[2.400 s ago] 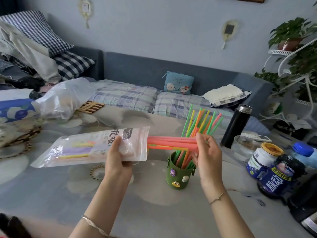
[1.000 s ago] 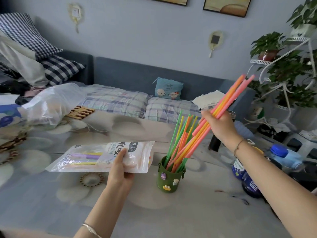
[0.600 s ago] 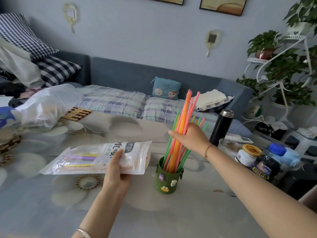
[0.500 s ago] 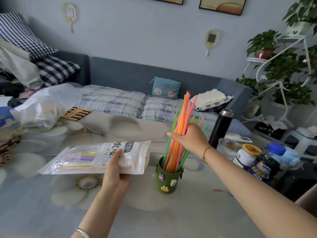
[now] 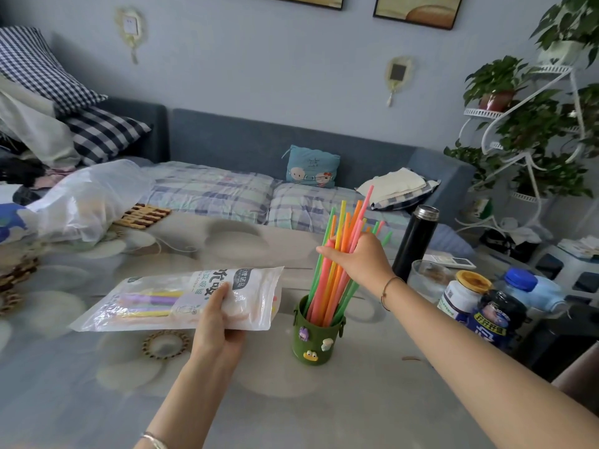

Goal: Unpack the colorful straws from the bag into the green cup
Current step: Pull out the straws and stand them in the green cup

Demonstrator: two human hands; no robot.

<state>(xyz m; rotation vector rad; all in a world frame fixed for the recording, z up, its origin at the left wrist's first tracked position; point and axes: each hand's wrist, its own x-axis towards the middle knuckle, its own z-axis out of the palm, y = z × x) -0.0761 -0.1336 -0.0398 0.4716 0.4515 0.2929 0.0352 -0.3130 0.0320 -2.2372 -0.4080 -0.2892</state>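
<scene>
Since the earlier frame the right hand (image 5: 359, 259) had carried its bunch of orange and pink straws (image 5: 337, 254) from level with the bag's mouth, up and over, down into the green cup (image 5: 316, 340); lower ends now inside the cup among the green ones, upper ends fanned above the fingers. Right hand: closed around the bunch at mid-length, not yet released. Left hand (image 5: 217, 314): pinching the bag (image 5: 181, 299) near its open end, thumb on top, bag held roughly level just above the desk (image 5: 97, 400). Bag contents: purple and yellow straws remaining, long axis running left to right, open mouth facing the cup just beside it. Judgement: the next draw would fall to the right hand, the nearer to that mouth, pulling along the bag's length toward the cup. Surface: glossy desk with a pale flower print, bare around the cup. Right of the cup: black flask (image 5: 416, 243), glass bowl (image 5: 428, 278), jars and bottles (image 5: 486, 311) close together, near enough for a swung elbow to clip. Room: blue sofa (image 5: 259, 144) with checked cushions behind, plant stand (image 5: 525, 131) at right
</scene>
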